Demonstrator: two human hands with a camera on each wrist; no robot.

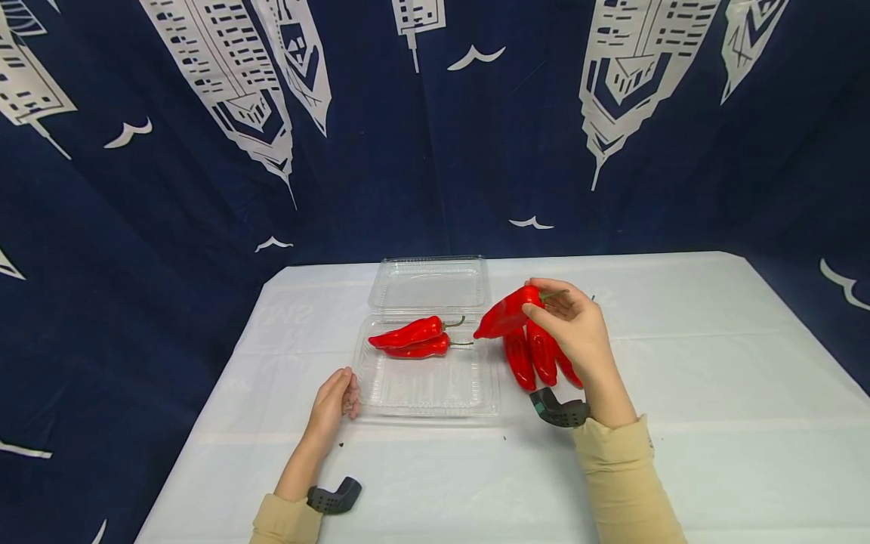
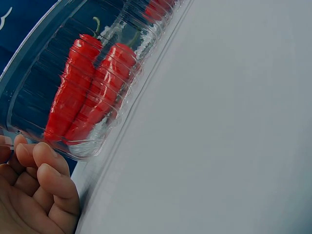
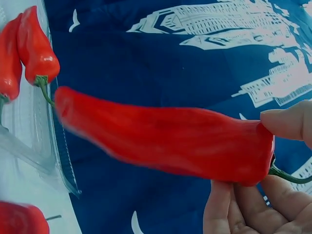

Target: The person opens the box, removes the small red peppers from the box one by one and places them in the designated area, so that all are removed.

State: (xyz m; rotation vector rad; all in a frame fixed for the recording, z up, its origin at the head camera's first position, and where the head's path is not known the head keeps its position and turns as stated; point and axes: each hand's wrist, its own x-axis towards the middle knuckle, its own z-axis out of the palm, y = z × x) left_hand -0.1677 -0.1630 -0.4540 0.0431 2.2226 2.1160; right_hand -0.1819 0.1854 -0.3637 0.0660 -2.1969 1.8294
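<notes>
Right hand holds red pepper by its stem end, beside open tray

Right hand (image 1: 578, 325), right of centre in the head view: thumb and fingers closed in a pinch on the held pepper (image 1: 503, 313) at its broad stem end, stem sticking out past the fingers. Pepper is off the bench (image 1: 714, 363), tip aimed lower left, near the right side of the clear tray (image 1: 435, 393).

Left hand (image 1: 336, 400), left of centre: fingers curled at the tray's left edge; can't tell if they pinch the rim or only touch it.

Tray, centre: two red peppers (image 1: 412, 332) side by side in its upper part, stems to the right; bare floor below them. Lid (image 1: 428, 291) folded back above. Loose peppers (image 1: 541, 355) just below the right hand, partly hidden, count unclear.

Handling, my judgement: step looks like moving the pepper traywards. Pinch lightly on the shoulder, not the thin stem. Lift the tip over the rim first, lower it level, match stem direction, release low. Left hand should steady the tray without bending its thin wall.
</notes>
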